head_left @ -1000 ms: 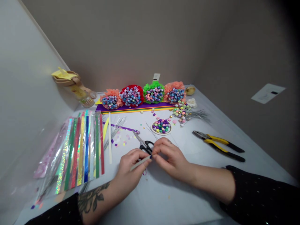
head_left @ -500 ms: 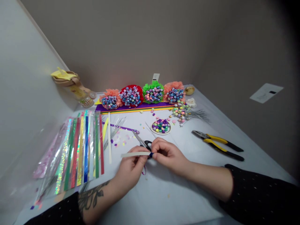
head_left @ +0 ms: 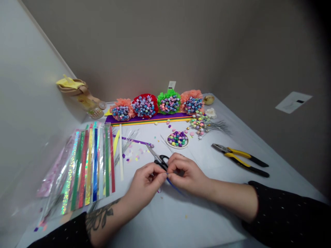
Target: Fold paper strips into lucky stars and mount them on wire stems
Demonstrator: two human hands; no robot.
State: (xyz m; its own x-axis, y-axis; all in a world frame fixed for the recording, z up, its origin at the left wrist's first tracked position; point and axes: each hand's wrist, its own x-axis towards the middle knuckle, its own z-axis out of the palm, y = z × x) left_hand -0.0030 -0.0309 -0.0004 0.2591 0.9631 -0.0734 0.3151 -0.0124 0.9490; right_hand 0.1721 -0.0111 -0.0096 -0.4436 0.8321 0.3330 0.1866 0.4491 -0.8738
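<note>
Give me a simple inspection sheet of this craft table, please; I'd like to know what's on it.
Surface: pale table, dotted with small paper scraps.
Job's things: thin blue paper strip, with black-handled scissors just beyond the hands.
Clutter: packs of shiny paper strips, yellow-handled pliers, wooden hoop of paper stars, four tissue bouquets of paper stars.
Grips: left hand and right hand both pinch the strip.
Cables: nothing seen.
Surroundings: grey wall, sandal at the left.
</note>
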